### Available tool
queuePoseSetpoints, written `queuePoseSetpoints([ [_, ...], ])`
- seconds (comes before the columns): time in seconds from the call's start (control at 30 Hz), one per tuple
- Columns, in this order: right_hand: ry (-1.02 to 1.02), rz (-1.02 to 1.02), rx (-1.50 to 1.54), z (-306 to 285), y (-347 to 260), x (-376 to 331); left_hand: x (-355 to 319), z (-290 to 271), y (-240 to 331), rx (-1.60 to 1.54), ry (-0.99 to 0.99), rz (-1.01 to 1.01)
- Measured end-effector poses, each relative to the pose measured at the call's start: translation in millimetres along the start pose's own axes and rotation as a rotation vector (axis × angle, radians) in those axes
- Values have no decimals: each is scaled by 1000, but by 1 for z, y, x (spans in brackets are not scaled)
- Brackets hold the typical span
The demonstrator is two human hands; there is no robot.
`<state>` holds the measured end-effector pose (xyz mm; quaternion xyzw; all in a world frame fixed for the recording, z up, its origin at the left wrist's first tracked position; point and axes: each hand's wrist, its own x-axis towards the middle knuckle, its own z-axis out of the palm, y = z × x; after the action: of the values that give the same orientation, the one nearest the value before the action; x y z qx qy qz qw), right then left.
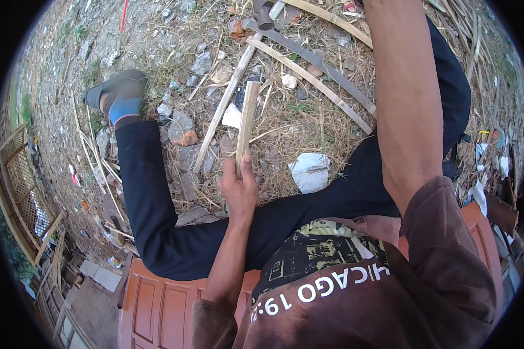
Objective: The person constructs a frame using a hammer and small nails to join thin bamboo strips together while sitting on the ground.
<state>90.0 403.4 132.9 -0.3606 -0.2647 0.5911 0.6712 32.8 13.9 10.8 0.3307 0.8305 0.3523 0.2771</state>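
My left hand (pixel 239 189) is closed round the lower end of a short, flat piece of wood (pixel 248 119), which points away from me over the ground. My right arm (pixel 407 99) reaches up past the top edge, so the right hand lies outside the picture. Beyond the held piece, a weathered stick (pixel 230 102) slants across the straw. Two pale wood strips, a nearer one (pixel 314 79) and a farther curved one (pixel 329 18), lie with a long grey flat strip (pixel 317 61). At the top is a dark, rounded metal-looking object (pixel 264 15), partly cut off.
A white stone block (pixel 310 173) lies before my thigh. My left foot (pixel 122 96), in a dark sandal and blue sock, is out to the left. Under me is a reddish-brown panelled door (pixel 157 308). A wooden lattice panel (pixel 26 168) stands far left; rocks and straw litter the ground.
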Motion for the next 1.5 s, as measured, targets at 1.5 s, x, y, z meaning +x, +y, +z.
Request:
queuePoseSetpoints([
  [1.5, -1655, 402, -1544, -163, -74, -81, 146, -61, -68, 309, -146, -345],
])
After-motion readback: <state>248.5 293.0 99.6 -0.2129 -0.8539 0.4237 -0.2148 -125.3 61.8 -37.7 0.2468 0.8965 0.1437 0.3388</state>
